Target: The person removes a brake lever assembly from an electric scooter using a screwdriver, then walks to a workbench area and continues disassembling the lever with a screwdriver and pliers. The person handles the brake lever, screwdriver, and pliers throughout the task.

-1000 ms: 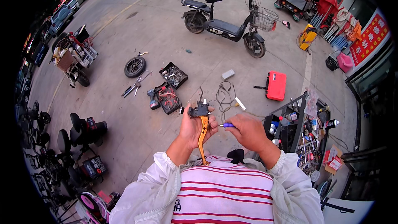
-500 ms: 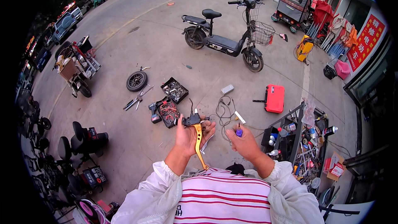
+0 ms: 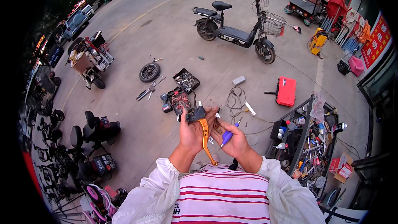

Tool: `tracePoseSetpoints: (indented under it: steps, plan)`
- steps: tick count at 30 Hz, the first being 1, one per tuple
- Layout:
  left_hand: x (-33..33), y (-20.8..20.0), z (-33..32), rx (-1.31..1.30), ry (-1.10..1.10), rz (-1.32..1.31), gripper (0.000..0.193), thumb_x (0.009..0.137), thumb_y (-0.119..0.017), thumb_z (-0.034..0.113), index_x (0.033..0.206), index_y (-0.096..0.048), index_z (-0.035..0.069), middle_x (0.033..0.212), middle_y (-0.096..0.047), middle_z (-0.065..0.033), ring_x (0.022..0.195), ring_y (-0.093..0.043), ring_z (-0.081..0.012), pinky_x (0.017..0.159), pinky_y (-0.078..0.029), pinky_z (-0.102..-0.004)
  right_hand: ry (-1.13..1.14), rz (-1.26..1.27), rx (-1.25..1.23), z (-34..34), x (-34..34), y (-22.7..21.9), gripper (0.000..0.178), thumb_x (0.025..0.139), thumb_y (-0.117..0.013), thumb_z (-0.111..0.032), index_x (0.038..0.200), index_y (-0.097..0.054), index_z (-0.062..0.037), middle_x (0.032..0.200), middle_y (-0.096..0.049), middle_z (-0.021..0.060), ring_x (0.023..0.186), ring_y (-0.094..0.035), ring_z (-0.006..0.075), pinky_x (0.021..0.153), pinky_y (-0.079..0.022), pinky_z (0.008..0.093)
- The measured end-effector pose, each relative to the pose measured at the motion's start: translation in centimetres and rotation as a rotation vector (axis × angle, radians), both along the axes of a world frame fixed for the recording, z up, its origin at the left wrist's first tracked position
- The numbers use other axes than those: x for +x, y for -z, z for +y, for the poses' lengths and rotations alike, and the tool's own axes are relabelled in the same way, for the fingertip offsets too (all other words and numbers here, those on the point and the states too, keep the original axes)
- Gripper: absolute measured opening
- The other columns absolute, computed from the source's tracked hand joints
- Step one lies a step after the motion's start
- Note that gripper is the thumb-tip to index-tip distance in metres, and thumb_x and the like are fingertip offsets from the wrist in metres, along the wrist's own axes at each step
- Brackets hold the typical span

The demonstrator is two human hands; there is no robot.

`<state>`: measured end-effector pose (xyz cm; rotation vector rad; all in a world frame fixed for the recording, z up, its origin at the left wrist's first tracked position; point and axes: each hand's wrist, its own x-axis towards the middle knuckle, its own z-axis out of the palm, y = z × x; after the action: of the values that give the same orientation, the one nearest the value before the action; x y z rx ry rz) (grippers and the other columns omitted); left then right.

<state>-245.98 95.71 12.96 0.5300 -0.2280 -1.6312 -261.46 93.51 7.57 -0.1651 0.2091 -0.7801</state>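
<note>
A brake lever with a golden-orange blade (image 3: 205, 135) and a black clamp body (image 3: 196, 114) rests in my left hand (image 3: 189, 138). The thumb is at the clamp's left side and the fingers lie behind it. The blade hangs down toward my striped shirt. My right hand (image 3: 239, 147) is turned palm up beside it, its fingertips close to the left fingers. Across that palm lies a purple-handled screwdriver (image 3: 227, 136), the thumb against it and the shaft pointing up and right. Whether the right fingertips touch the lever cannot be made out.
Beyond my hands lie open black parts cases (image 3: 187, 80), a cordless drill (image 3: 166, 103), a loose wheel (image 3: 149, 72) and a cable (image 3: 234, 101). At right stand a red case (image 3: 286, 91) and a tool-filled cart (image 3: 309, 151). An electric scooter (image 3: 236, 35) stands farther off.
My right hand has moved left to the lever and turned palm up. The screwdriver has gone from upright in the fist to slanting across the palm. The whole view has shifted slightly.
</note>
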Motion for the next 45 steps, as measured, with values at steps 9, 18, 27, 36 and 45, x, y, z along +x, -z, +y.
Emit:
tracePoseSetpoints:
  steps: [9, 18, 27, 36, 45]
  plan:
    - [1.6, 0.4, 4.0, -0.016, -0.175, 0.072, 0.079, 0.095, -0.026, 0.065, 0.126, -0.051, -0.003, 0.129, -0.057, -0.0226, 0.125, -0.053, -0.0357, 0.111, -0.037, -0.0438, -0.127, -0.068, 0.079, 1.0, -2.0, 0.6, 0.051, 0.091, -0.046, -0.016, 0.138, -0.042, 0.0031, 0.145, -0.041, 0.0215, 0.138, -0.037, 0.0333, 0.115, -0.032, 0.0437]
    - [6.1, 1.2, 10.6, 0.3, -0.346, -0.13, 0.074, 0.092, -0.024, 0.073, 0.131, -0.049, 0.015, 0.093, -0.055, -0.01, 0.072, -0.051, -0.0232, 0.061, -0.043, -0.0351, -0.23, -0.091, 0.103, 1.5, -2.0, 1.7, 0.056, 0.089, -0.047, -0.02, 0.14, -0.04, 0.003, 0.148, -0.038, 0.0229, 0.138, -0.037, 0.034, 0.114, -0.033, 0.0433]
    - [7.3, 1.2, 11.2, 0.16, -0.218, -0.058, 0.076, 0.092, -0.027, 0.071, 0.141, -0.041, 0.015, 0.093, -0.052, -0.0098, 0.068, -0.045, -0.0206, 0.057, -0.037, -0.0323, -0.343, 0.084, 0.021, 0.9, 0.1, 3.2, 0.046, 0.096, -0.048, -0.022, 0.137, -0.047, -0.0011, 0.126, -0.059, 0.0166, 0.113, -0.059, 0.0278, 0.096, -0.05, 0.0377]
    - [12.8, 1.4, 9.7, 0.075, -0.145, 0.057, 0.082, 0.09, -0.026, 0.074, 0.148, -0.034, 0.016, 0.088, -0.048, -0.0085, 0.074, -0.044, -0.0213, 0.065, -0.038, -0.0343, -0.419, 0.216, -0.055, -0.5, 6.6, 2.2, 0.038, 0.098, -0.052, -0.021, 0.13, -0.053, -0.001, 0.104, -0.062, 0.0097, 0.093, -0.061, 0.0196, 0.082, -0.052, 0.0326]
    - [20.5, 1.2, 8.5, 0.075, -0.081, 0.052, 0.087, 0.09, -0.028, 0.075, 0.142, -0.036, 0.005, 0.091, -0.045, -0.0061, 0.078, -0.041, -0.0193, 0.064, -0.037, -0.0307, -0.446, 0.28, -0.09, -2.0, 14.9, 0.7, 0.038, 0.099, -0.054, -0.022, 0.129, -0.053, 0.0007, 0.1, -0.063, 0.0082, 0.088, -0.061, 0.0166, 0.078, -0.052, 0.0296]
